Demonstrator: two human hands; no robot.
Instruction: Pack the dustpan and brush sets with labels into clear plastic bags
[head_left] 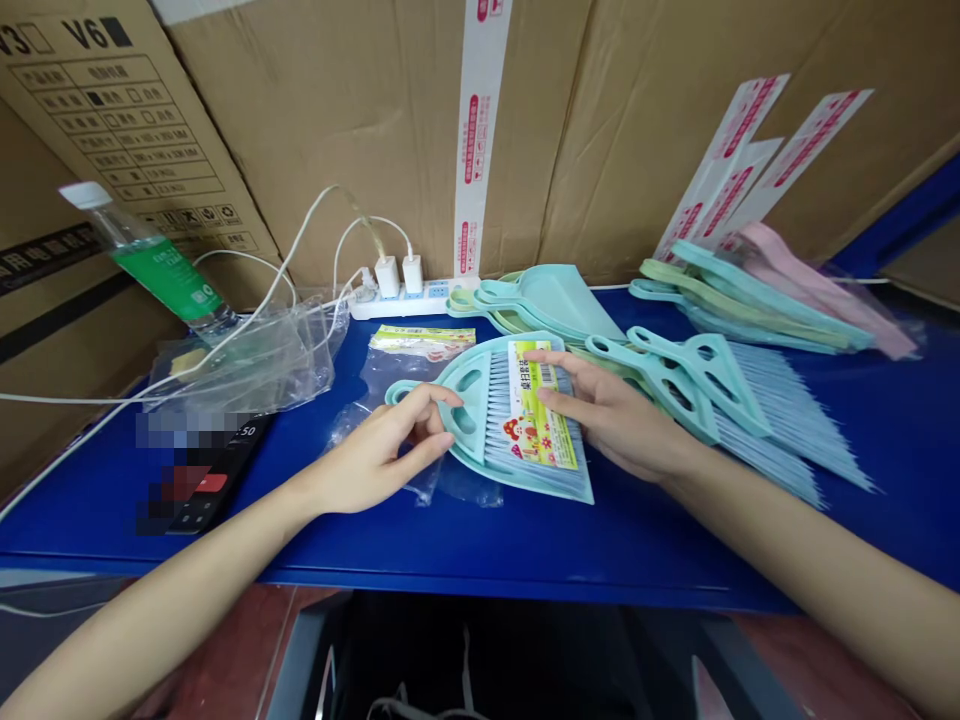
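Note:
A light-blue dustpan (480, 470) lies on the blue table with a matching hand brush (469, 420) in it, its bristles pointing right. Across the bristles rests a yellow and white printed label card (551, 440). My left hand (390, 445) is at the handle end of the brush, index finger and thumb apart near its cut-outs, the other fingers curled. My right hand (626, 415) reaches in from the right with fingers stretched over the card, touching its face. Beneath the dustpan's left side lies a clear plastic bag (390, 375) with a printed header.
Two loose hand brushes (679, 385) lie to the right. Behind are stacked dustpans (555, 295) and bagged sets (780, 290). A power strip (435, 298), white cables, a tilted bottle (161, 265), plastic wrap (292, 350) and a phone (225, 480) occupy the left. Cardboard boxes (375, 110) wall the back.

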